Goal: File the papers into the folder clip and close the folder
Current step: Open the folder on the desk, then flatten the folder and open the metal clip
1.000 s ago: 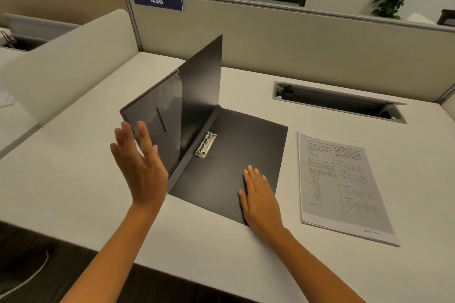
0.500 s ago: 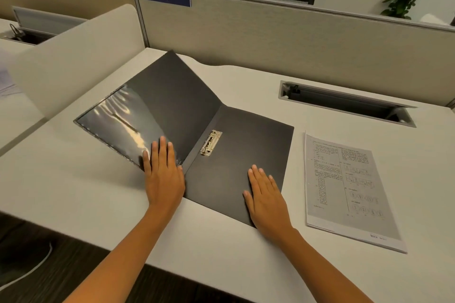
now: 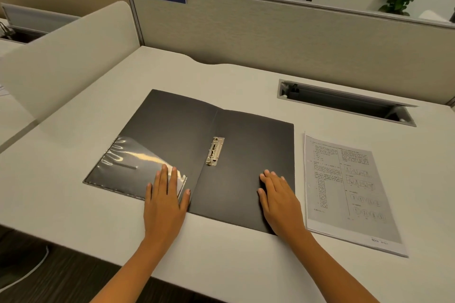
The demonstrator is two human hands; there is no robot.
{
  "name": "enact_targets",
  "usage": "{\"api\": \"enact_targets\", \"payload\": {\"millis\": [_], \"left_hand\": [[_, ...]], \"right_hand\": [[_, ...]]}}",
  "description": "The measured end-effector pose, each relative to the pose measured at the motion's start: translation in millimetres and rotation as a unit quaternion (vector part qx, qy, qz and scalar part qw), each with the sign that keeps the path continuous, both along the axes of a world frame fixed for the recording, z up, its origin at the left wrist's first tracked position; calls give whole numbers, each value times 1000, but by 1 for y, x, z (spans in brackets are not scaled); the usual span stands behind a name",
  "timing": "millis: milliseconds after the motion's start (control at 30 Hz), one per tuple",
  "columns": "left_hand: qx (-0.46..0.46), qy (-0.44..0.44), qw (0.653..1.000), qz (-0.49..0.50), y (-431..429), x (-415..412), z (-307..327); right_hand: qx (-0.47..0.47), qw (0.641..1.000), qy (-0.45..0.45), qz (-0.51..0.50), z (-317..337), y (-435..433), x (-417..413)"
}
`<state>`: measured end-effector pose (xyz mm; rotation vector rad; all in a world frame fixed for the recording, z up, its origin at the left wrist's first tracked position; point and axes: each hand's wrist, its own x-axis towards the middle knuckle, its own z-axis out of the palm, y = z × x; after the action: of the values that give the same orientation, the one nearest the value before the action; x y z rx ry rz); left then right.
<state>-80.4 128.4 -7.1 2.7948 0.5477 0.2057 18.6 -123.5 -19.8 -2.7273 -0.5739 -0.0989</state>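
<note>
on the desk (image 3: 221, 248) — left hand (image 3: 164, 204) and right hand (image 3: 279, 200), grips spread, flat on folder (image 3: 246, 155).

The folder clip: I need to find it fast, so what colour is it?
Shiny silver metal clip, against the dark grey folder; head view.

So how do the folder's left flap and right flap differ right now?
The left flap carries a shiny clear plastic pocket at its near end; the right flap is plain matte black. The metal clip sits on the right flap beside the spine, not on the left. Both lie flat, each under one hand.
</note>
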Motion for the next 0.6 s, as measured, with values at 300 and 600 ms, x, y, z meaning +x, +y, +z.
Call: {"api": "enact_targets", "payload": {"millis": [300,600], "left_hand": [[-41,-76,996,32,-6,10,10],[-130,-77,988,-21,5,79,10]], "right_hand": [[117,987,74,-82,12,8,11],[123,992,31,-1,25,61,46]]}}
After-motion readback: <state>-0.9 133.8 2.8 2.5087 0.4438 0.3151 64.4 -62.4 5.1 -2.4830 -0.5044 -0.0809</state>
